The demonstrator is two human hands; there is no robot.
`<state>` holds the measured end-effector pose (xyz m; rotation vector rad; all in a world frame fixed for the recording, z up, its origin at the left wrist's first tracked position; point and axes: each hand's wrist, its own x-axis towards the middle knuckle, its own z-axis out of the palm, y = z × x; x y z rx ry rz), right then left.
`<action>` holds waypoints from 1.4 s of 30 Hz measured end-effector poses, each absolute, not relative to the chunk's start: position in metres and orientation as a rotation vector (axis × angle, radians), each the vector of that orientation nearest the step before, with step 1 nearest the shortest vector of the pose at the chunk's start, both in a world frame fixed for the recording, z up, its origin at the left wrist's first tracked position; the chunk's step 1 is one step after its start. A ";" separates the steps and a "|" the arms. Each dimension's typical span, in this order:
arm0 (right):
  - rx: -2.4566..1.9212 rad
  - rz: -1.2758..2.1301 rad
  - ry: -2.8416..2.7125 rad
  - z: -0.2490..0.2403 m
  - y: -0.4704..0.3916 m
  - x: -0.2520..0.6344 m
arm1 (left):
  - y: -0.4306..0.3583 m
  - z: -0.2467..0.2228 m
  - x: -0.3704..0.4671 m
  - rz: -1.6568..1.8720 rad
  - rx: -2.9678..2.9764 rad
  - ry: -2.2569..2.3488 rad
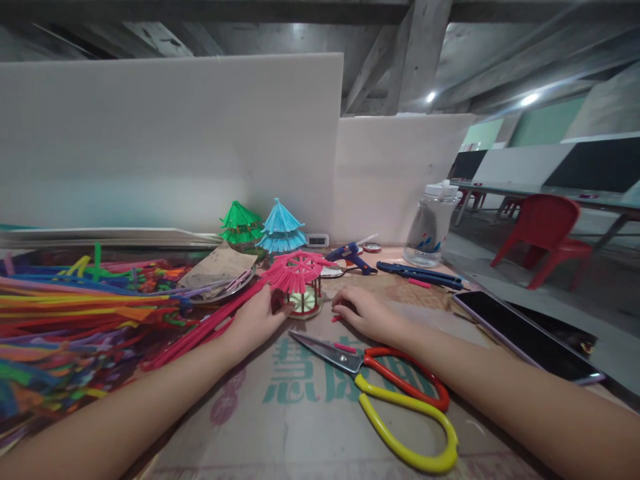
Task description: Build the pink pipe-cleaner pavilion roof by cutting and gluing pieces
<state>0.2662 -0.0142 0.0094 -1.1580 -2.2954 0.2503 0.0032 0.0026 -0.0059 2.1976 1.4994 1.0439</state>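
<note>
One mini pavilion (299, 270), pink fringed roof, reddish posts, pale floor; stands upright at ctr. of work surface, on printed cardboard (280, 433), btwn the two hands.

L hand (257, 315): at pavilion's left side, thumb by the base edge, fingers bent & partly hidden (can't tell if they grip it or merely rest there).

R hand (367, 313): just right of pavilion, apart from it; fingers loosely curled, nothing seen in grasp, a small pink scrap nr. the fingertips.

Pink strips (200, 337), bundle: run diagonally from pavilion's left, beneath/beside L forearm.

Scissors (344, 361), 1 pr.: in front of pavilion, 1 red & 1 yellow handle, tip aimed up-left. Pink offcut (346, 349) against the blade.

Behind pavilion: green tiered model (241, 223); lt.-blue tiered model (280, 227); sm. digital display (317, 241); blue glue gun (345, 253).

Far left: multicol. strips (90, 313), large heap; dish (245, 288) w/ brown paper.

Right: dk.-blue tool (420, 273); clear bottle (427, 230), white lid; phone (525, 333), screen dark.

Backdrop: white panel (165, 147); red chair (537, 230) beyond, at R.
</note>
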 end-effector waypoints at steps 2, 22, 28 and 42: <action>-1.154 0.253 -2.297 0.009 -0.014 0.266 | 0.003 -0.005 0.003 0.994 2.225 1.506; -1.104 0.290 -2.316 0.005 -0.011 0.268 | 0.004 0.057 -0.047 0.435 2.561 1.763; -1.126 0.289 -2.332 0.008 -0.012 0.266 | 0.002 0.057 -0.053 0.098 2.575 1.808; -1.129 0.295 -2.355 0.011 -0.014 0.266 | -0.004 0.063 -0.045 -0.196 2.605 1.823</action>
